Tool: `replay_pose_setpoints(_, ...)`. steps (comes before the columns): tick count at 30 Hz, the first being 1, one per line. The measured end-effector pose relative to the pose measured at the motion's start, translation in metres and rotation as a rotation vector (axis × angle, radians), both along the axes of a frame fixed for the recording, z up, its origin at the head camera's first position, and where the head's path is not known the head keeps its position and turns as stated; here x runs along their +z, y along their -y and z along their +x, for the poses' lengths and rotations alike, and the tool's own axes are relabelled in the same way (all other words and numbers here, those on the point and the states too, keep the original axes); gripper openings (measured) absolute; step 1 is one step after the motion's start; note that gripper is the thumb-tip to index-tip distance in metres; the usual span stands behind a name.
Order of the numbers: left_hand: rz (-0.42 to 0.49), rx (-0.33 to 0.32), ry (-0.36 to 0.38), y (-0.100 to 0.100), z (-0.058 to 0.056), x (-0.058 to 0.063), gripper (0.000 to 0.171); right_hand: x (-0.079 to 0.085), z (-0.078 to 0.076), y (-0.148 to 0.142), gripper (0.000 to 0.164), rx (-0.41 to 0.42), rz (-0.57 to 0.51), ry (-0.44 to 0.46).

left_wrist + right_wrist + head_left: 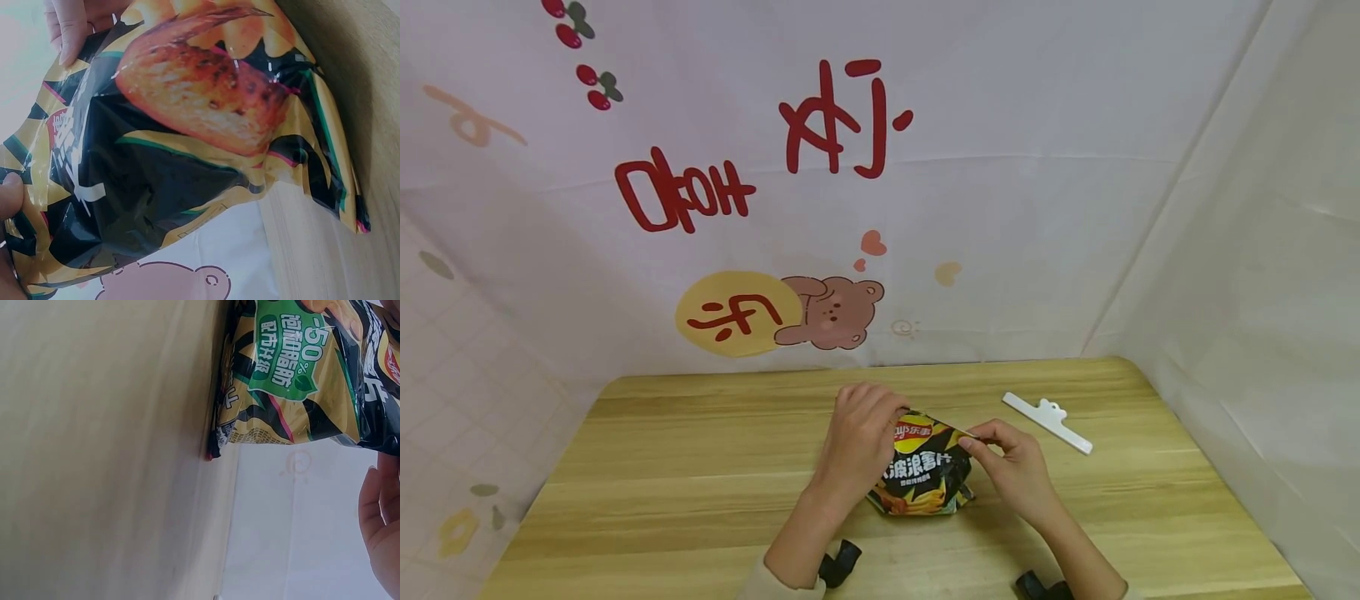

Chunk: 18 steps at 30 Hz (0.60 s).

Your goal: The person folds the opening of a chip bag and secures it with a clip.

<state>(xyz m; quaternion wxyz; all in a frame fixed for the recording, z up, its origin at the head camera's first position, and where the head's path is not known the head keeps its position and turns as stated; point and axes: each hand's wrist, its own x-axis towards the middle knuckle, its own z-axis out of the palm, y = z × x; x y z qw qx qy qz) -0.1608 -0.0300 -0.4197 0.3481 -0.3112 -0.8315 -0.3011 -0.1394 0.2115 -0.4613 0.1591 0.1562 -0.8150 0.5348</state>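
A black-and-gold potato chip bag (921,475) stands on the wooden table with its top edge up, between the two hands. My left hand (867,429) pinches the top edge at its left end; in the left wrist view, part of this hand (9,200) shows at the left border. At the other end of that edge, my right hand (1011,467) pinches the corner between thumb and fingers. The bag's front (194,100) carries a picture of a roasted wing. A green label (287,356) shows low on it in the right wrist view. Whether the top is sealed cannot be seen.
A white plastic sealing clip (1048,421) lies on the table (685,467), beyond the right hand. Black pieces (841,562) sit by the wrists. A white printed cloth (1000,208) rises along the table's back edge, and pale cloth (1262,333) hangs at the right.
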Motion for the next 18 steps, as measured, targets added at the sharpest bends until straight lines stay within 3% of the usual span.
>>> replay_pose_setpoints(7, -0.010, -0.025, -0.014, 0.0018, -0.0005, -0.0006, 0.024, -0.0016, 0.0016, -0.0002, 0.016, -0.009, -0.014, -0.033)
replay_pose_setpoints(18, 0.012, -0.065, -0.025, 0.0039, 0.0001, 0.0000, 0.025, -0.0006, 0.0037, 0.0002, 0.013, -0.029, -0.038, -0.023)
